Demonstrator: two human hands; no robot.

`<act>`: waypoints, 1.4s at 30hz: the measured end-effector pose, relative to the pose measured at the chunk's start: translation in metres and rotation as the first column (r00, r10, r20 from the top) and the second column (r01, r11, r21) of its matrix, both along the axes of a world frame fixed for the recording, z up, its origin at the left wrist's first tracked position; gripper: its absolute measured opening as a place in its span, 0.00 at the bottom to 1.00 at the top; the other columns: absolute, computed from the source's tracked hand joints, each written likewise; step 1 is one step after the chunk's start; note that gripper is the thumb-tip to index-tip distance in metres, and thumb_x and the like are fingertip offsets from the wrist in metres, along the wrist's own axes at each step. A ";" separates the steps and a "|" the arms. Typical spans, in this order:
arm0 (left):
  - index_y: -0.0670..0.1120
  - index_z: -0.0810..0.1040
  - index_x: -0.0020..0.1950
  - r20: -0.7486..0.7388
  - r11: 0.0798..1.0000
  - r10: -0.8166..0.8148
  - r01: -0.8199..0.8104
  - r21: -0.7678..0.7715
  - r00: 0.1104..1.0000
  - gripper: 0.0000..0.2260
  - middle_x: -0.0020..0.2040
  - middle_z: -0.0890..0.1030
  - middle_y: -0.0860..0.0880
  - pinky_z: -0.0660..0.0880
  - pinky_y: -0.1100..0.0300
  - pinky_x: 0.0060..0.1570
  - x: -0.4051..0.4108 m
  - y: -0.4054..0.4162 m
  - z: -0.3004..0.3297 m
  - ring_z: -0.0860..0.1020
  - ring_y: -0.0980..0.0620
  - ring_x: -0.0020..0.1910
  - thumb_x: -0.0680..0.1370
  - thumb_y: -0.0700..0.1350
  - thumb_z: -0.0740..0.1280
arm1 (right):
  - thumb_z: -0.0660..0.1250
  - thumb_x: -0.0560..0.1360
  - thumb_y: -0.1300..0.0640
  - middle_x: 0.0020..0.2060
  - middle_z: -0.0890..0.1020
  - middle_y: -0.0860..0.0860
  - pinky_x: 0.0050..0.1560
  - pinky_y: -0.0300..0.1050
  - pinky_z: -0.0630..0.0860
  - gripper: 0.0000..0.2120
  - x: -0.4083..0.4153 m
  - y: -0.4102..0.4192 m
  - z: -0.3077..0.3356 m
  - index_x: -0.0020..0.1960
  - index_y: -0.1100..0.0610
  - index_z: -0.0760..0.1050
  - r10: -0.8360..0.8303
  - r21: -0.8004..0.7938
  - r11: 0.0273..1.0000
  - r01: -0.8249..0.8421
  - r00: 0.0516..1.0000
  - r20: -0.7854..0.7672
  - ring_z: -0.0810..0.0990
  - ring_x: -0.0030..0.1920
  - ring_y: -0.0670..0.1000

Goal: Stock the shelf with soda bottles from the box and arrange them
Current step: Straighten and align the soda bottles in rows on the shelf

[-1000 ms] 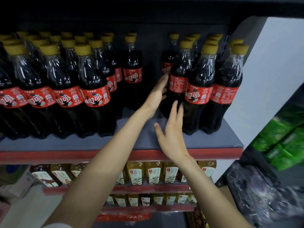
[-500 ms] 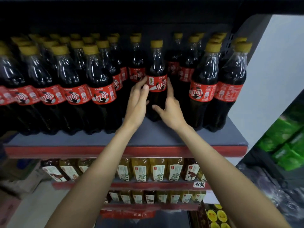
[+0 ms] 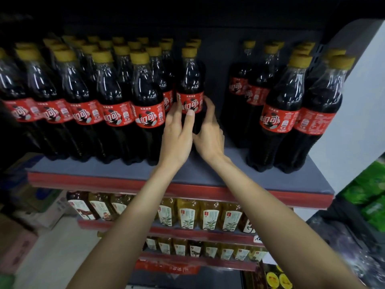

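Observation:
One dark soda bottle (image 3: 190, 80) with a yellow cap and a red label stands upright on the grey shelf (image 3: 208, 174), just right of a dense block of the same bottles (image 3: 116, 101). My left hand (image 3: 177, 130) wraps its left side, thumb across the label. My right hand (image 3: 208, 132) cups its right side. Both hands grip this bottle. A second group of soda bottles (image 3: 291, 105) stands at the shelf's right end, with a bare gap between it and the held bottle.
The shelf has a red front edge (image 3: 104, 180). Below it, lower shelves carry yellow tea bottles (image 3: 187, 213). Cardboard boxes (image 3: 18, 243) sit on the floor at left. A white side panel (image 3: 358, 101) and green packets (image 3: 370, 195) are at right.
Both hands took one bottle from beside the right group and slid it left across the gap, up against the left block. The view shifted left.

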State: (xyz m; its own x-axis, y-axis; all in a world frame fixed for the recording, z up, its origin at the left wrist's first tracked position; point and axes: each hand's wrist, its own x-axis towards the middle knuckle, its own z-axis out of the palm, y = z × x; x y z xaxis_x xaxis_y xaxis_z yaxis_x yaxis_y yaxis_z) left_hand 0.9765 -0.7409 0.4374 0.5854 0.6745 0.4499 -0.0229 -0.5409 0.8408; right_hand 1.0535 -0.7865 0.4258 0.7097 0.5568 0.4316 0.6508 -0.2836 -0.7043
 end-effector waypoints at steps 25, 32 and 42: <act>0.54 0.58 0.76 0.039 0.771 -0.563 0.542 -0.335 0.825 0.20 0.72 0.66 0.54 0.61 0.54 0.72 0.057 -0.088 0.005 0.65 0.55 0.71 0.83 0.50 0.53 | 0.69 0.76 0.58 0.68 0.66 0.57 0.62 0.39 0.68 0.37 0.013 -0.142 -0.030 0.77 0.55 0.51 -0.305 0.219 0.934 0.284 0.950 0.068 0.68 0.66 0.50; 0.55 0.62 0.73 0.057 0.930 -0.333 0.338 -0.146 0.941 0.19 0.64 0.72 0.56 0.74 0.57 0.60 0.030 -0.073 -0.007 0.74 0.66 0.57 0.81 0.51 0.58 | 0.75 0.71 0.54 0.60 0.76 0.55 0.47 0.53 0.78 0.49 0.024 -0.133 -0.014 0.78 0.49 0.43 -0.141 0.066 0.989 0.131 0.975 0.173 0.79 0.49 0.55; 0.47 0.74 0.67 0.124 0.763 0.354 -0.363 0.536 0.927 0.18 0.61 0.76 0.47 0.60 0.74 0.60 -0.037 -0.029 -0.028 0.70 0.51 0.60 0.77 0.41 0.65 | 0.76 0.68 0.48 0.48 0.83 0.55 0.42 0.53 0.79 0.53 0.002 -0.075 -0.011 0.77 0.42 0.39 0.038 0.024 0.999 -0.041 0.992 0.119 0.82 0.43 0.57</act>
